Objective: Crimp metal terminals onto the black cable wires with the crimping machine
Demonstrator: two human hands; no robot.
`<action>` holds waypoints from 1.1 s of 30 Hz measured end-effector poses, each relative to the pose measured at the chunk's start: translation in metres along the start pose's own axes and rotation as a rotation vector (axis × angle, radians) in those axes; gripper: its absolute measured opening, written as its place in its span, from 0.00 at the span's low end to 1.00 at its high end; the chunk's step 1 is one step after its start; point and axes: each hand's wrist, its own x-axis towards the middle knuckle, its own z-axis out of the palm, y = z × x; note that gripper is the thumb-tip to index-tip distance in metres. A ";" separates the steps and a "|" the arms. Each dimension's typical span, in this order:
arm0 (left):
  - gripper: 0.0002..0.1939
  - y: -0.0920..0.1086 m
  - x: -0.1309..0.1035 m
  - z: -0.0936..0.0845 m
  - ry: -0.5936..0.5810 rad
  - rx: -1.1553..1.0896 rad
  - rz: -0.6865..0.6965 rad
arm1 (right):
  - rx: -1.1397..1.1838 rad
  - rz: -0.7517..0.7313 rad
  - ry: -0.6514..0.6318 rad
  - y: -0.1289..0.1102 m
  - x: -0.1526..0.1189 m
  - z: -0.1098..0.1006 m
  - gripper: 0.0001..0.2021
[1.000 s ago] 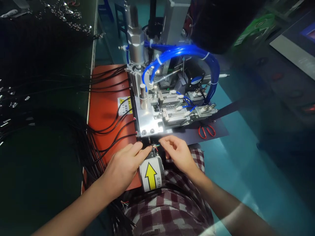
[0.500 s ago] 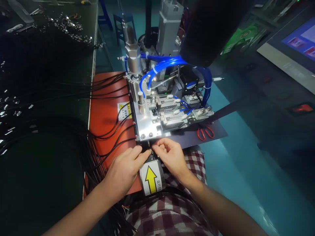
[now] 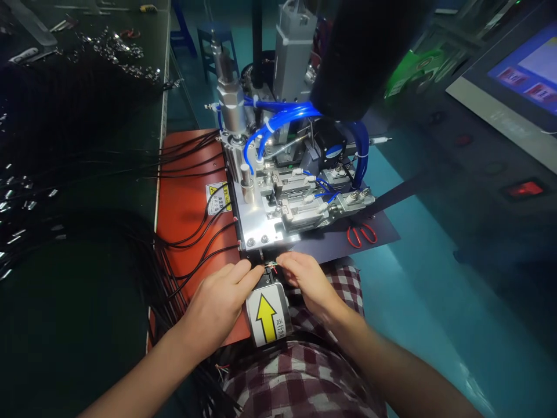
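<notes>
Pinching together at the near edge of the machine (image 3: 278,197), the left hand (image 3: 217,305) and right hand (image 3: 307,281) hold the cable end (image 3: 272,266); since a moment ago the right fingers have drawn back, baring its coloured wires above the arrow label (image 3: 267,316).

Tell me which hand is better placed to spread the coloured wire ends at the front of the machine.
Probably the right hand: its fingertips pinch at the coloured wire ends, while the left hand lies flat on the orange mat, its forefinger seemingly pinning the cable beside them.
</notes>
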 end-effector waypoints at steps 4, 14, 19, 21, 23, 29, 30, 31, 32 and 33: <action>0.16 0.000 0.003 -0.004 -0.010 -0.002 0.022 | -0.043 -0.037 0.037 0.004 -0.009 -0.005 0.13; 0.16 -0.002 0.003 -0.004 -0.005 0.035 0.057 | -0.657 -0.402 0.110 -0.006 -0.025 0.000 0.08; 0.16 -0.002 0.004 -0.004 0.016 0.028 0.057 | -0.639 -0.430 0.023 -0.011 -0.017 -0.008 0.08; 0.16 -0.003 0.004 -0.004 0.021 0.022 0.054 | -0.464 -0.306 -0.039 -0.006 -0.011 -0.010 0.09; 0.16 -0.003 0.004 -0.004 0.023 0.005 0.048 | -0.305 -0.198 -0.090 0.000 -0.005 -0.012 0.10; 0.16 -0.004 0.004 -0.003 0.028 -0.066 0.029 | -0.160 -0.133 -0.084 0.004 -0.001 -0.013 0.13; 0.16 -0.005 0.004 -0.003 0.028 -0.077 0.029 | -0.163 -0.135 -0.092 0.004 -0.001 -0.011 0.13; 0.16 -0.005 0.004 -0.003 0.028 -0.087 0.027 | -0.168 -0.139 -0.097 0.004 0.000 -0.010 0.14; 0.16 -0.005 0.004 -0.003 0.027 -0.096 0.026 | -0.170 -0.142 -0.097 0.004 0.000 -0.008 0.14; 0.16 -0.005 0.004 -0.003 0.026 -0.103 0.025 | -0.168 -0.142 -0.093 0.004 0.000 -0.006 0.14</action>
